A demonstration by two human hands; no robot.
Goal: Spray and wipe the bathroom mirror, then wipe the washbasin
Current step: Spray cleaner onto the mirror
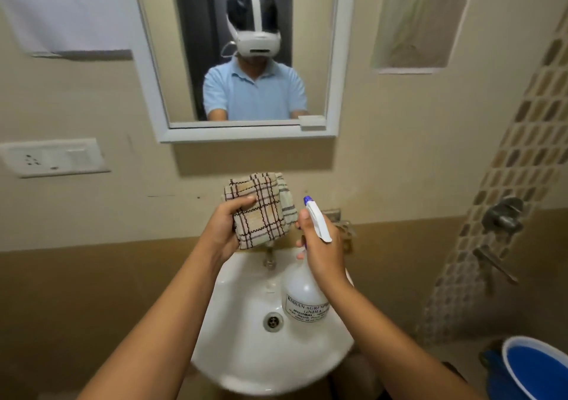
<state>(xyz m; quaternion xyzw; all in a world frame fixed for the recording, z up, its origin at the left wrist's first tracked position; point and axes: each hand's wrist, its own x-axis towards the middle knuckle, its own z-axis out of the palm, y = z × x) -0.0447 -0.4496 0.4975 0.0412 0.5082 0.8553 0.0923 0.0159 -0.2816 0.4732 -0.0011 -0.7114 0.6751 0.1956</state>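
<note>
Left hand [222, 230]: fingers grasping folded checked cloth [258, 209]. Right hand [322, 246]: fingers clasping spray bottle [302, 295] neck, above white washbasin [246, 353]. Mirror [246, 52] on wall.

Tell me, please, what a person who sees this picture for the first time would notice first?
First come the two hands raised over the white washbasin: the left hand grips a folded checked cloth, and the right hand holds a spray bottle by its neck. Above them the white-framed mirror on the wall reflects the person wearing a headset.
</note>
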